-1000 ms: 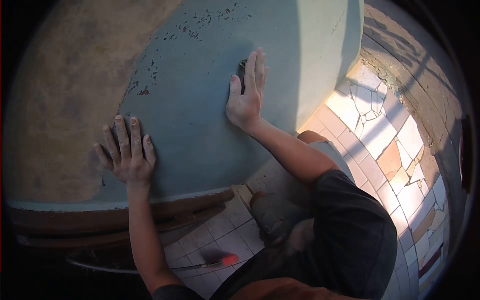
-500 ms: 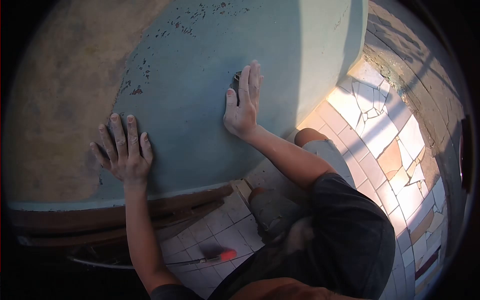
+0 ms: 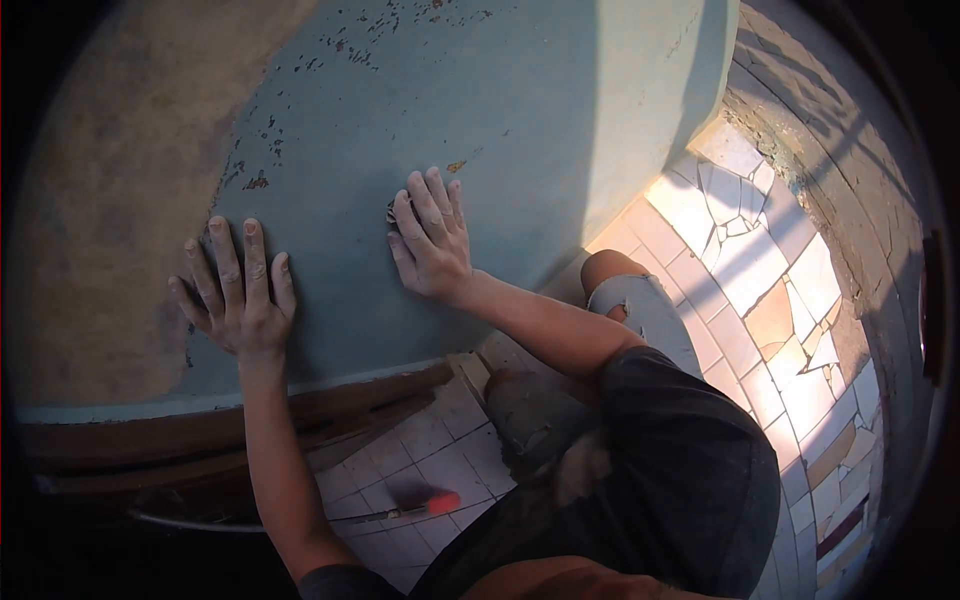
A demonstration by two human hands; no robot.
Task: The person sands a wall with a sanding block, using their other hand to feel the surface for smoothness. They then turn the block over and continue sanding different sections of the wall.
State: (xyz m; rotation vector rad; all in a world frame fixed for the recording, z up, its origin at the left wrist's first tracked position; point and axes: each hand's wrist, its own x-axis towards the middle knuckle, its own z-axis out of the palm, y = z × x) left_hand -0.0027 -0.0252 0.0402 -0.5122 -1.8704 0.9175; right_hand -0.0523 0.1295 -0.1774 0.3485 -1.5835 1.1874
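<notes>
My left hand [image 3: 240,300] lies flat with fingers spread on the wall, near the border between blue-green paint and a bare brownish patch [image 3: 120,220]. To its right, my right hand [image 3: 432,245] presses against the painted wall [image 3: 350,290]. Under its fingers is a small dark piece of what looks like sandpaper [image 3: 391,213]. Only an edge of it shows; the palm and fingers hide the remainder. Pale dust coats both hands. A small chipped spot [image 3: 456,167] sits just above the right fingertips.
Chipped paint [image 3: 340,40] marks the upper wall. A brown wooden ledge [image 3: 200,430] runs along the wall's foot. On the white floor tiles [image 3: 455,420] is a thin rod with a red end [image 3: 442,502]. Sunlit broken-tile paving [image 3: 770,290] lies at the right.
My right hand has slid left and down across the wall with the sandpaper, uncovering the chipped spot. My left hand stays on the same area; the view has shifted slightly.
</notes>
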